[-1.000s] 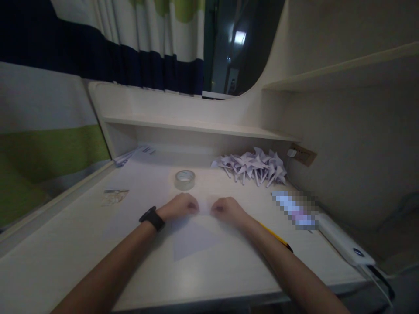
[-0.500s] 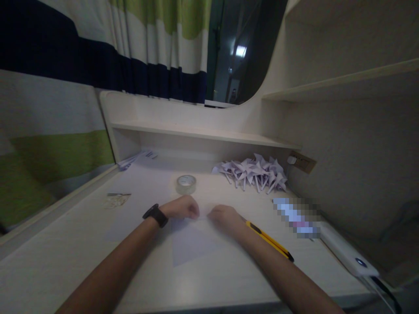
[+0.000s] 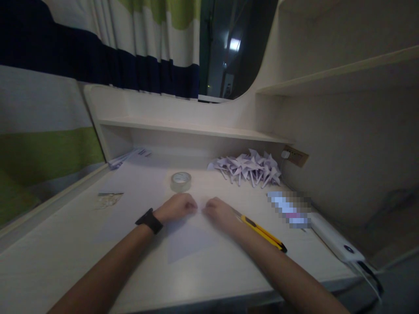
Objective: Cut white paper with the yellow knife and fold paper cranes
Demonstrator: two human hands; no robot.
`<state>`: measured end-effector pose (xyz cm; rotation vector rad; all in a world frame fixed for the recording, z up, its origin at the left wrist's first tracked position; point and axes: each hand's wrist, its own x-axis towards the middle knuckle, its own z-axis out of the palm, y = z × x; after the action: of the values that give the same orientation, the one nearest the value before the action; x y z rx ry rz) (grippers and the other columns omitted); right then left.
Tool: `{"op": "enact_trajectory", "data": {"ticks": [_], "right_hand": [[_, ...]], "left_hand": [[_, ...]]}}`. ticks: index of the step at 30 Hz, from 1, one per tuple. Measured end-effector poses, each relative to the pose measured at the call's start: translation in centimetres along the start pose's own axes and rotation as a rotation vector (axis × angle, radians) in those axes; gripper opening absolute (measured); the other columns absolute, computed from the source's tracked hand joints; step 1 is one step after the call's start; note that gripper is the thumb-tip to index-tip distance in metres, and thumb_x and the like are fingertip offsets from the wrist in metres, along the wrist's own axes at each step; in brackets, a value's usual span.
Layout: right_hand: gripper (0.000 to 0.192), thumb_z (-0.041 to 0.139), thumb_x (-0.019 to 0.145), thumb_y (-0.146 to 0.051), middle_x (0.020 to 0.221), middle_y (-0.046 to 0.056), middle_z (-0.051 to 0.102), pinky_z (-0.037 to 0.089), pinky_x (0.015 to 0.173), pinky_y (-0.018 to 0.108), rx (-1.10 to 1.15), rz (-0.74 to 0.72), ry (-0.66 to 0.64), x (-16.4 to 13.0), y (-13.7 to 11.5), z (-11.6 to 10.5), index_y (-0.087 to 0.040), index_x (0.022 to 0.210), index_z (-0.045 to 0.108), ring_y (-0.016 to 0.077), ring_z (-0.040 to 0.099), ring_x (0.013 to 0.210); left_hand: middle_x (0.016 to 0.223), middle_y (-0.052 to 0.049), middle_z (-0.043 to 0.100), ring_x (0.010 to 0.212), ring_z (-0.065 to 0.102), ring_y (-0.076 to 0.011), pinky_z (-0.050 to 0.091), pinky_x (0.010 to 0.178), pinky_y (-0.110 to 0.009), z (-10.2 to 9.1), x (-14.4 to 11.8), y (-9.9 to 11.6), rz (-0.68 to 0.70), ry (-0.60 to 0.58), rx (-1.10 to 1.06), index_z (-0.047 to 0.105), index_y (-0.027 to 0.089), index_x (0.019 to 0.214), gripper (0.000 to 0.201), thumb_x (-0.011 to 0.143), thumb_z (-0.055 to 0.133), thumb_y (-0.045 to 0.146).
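My left hand (image 3: 176,206), with a dark watch (image 3: 149,220) on its wrist, is closed in a pinch at the far edge of a small white sheet of paper (image 3: 186,246). Close beside it, my right hand (image 3: 220,213) also pinches at that edge, fingertips bent down. A narrow pale bit of paper shows between the two hands; its exact shape is blurred. The rest of the sheet lies on the desk below my hands. A yellow and black utility knife (image 3: 263,233) lies along my right forearm. Beyond my left hand stands a roll of clear tape (image 3: 181,181).
Several white paper pinwheels (image 3: 247,168) are heaped at the back right. Larger paper (image 3: 137,179) covers the left of the desk, with scissors (image 3: 110,196) near it. A blurred phone-like object (image 3: 290,211) and a white power strip (image 3: 337,240) line the right edge.
The view has shifted slightly, so everything sits a little further left and higher. Both hands remain pinched at the sheet, with only slight movement of the fingers.
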<state>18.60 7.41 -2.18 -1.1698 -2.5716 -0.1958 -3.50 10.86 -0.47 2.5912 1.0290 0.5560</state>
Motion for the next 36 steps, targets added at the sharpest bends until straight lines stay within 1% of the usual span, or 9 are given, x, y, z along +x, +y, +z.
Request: {"op": "enact_trajectory", "data": {"ticks": [2, 5, 10, 17, 22, 25, 28, 33, 36], "right_hand": [[0.015, 0.055, 0.089, -0.018, 0.086, 0.006, 0.064, 0.041, 0.075, 0.028, -0.025, -0.023, -0.044, 0.1, 0.0, 0.0, -0.019, 0.09, 0.07, 0.0187, 0.054, 0.086], [0.016, 0.055, 0.089, -0.018, 0.089, 0.006, 0.065, 0.04, 0.074, 0.027, -0.053, -0.015, -0.08, 0.2, 0.0, 0.2, -0.019, 0.093, 0.07, 0.0186, 0.054, 0.087], [0.019, 0.051, 0.09, -0.016, 0.092, 0.007, 0.065, 0.04, 0.075, 0.027, -0.075, 0.007, -0.09, 0.3, 0.2, 0.4, -0.017, 0.094, 0.069, 0.0184, 0.055, 0.087], [0.013, 0.057, 0.087, -0.017, 0.088, 0.008, 0.065, 0.04, 0.08, 0.03, -0.175, -0.015, -0.125, 0.1, 0.2, -1.2, -0.015, 0.085, 0.07, 0.0206, 0.053, 0.088], [0.015, 0.057, 0.088, -0.019, 0.091, 0.012, 0.065, 0.041, 0.081, 0.031, -0.247, 0.006, -0.167, 0.1, -0.3, -1.9, -0.013, 0.088, 0.071, 0.0225, 0.053, 0.091], [0.015, 0.057, 0.088, -0.019, 0.091, 0.012, 0.065, 0.041, 0.08, 0.031, -0.251, 0.016, -0.192, 0.1, -0.2, -2.1, -0.014, 0.09, 0.071, 0.0224, 0.055, 0.09], [0.015, 0.056, 0.088, -0.018, 0.09, 0.01, 0.066, 0.042, 0.08, 0.031, -0.243, 0.012, -0.229, 0.1, 0.0, -2.3, -0.013, 0.09, 0.07, 0.0217, 0.057, 0.088], [0.018, 0.051, 0.09, -0.016, 0.095, 0.011, 0.065, 0.043, 0.075, 0.028, -0.239, 0.061, -0.241, 0.1, -0.1, -2.4, -0.013, 0.093, 0.069, 0.0204, 0.057, 0.088], [0.017, 0.052, 0.09, -0.016, 0.094, 0.011, 0.065, 0.043, 0.077, 0.029, -0.247, 0.023, -0.237, 0.1, -0.3, -2.4, -0.012, 0.092, 0.068, 0.0215, 0.057, 0.09]], "left_hand": [[0.089, -0.007, 0.071, 0.085, 0.062, -0.0202, 0.042, 0.077, -0.029, 0.4, 0.0, 0.9, 0.049, 0.041, 0.122, 0.073, 0.018, 0.088, 0.017, 0.084, 0.06, 0.027], [0.085, -0.006, 0.069, 0.082, 0.061, -0.0201, 0.041, 0.075, -0.031, 1.2, 0.0, 2.1, 0.117, 0.027, 0.321, 0.071, 0.018, 0.081, 0.017, 0.087, 0.055, 0.019], [0.083, -0.007, 0.065, 0.08, 0.059, -0.0208, 0.041, 0.072, -0.032, 1.6, -0.1, 3.4, 0.113, 0.016, 0.507, 0.068, 0.015, 0.081, 0.015, 0.086, 0.054, 0.013], [0.082, -0.008, 0.063, 0.082, 0.058, -0.0222, 0.043, 0.073, -0.034, 1.5, -0.3, 3.5, 0.118, -0.008, 0.558, 0.066, 0.014, 0.081, 0.012, 0.086, 0.055, 0.013], [0.086, -0.007, 0.064, 0.082, 0.059, -0.0213, 0.044, 0.072, -0.033, 1.7, -0.3, 3.2, 0.106, -0.012, 0.527, 0.067, 0.015, 0.087, 0.014, 0.086, 0.054, 0.011], [0.087, -0.008, 0.064, 0.082, 0.06, -0.0205, 0.044, 0.073, -0.032, 1.5, -0.3, 3.2, 0.095, -0.028, 0.504, 0.067, 0.015, 0.088, 0.017, 0.086, 0.052, 0.009], [0.086, -0.008, 0.064, 0.083, 0.06, -0.0203, 0.044, 0.074, -0.032, 1.2, -0.4, 3.3, 0.07, -0.015, 0.487, 0.067, 0.015, 0.088, 0.019, 0.086, 0.049, 0.008], [0.085, -0.007, 0.064, 0.086, 0.058, -0.0209, 0.043, 0.076, -0.032, 0.9, -0.5, 3.2, 0.089, 0.007, 0.494, 0.067, 0.015, 0.086, 0.019, 0.086, 0.05, 0.008], [0.086, -0.007, 0.063, 0.084, 0.058, -0.0201, 0.043, 0.073, -0.03, 0.9, -0.5, 3.1, 0.069, -0.001, 0.5, 0.066, 0.015, 0.083, 0.019, 0.085, 0.05, 0.007]]}}
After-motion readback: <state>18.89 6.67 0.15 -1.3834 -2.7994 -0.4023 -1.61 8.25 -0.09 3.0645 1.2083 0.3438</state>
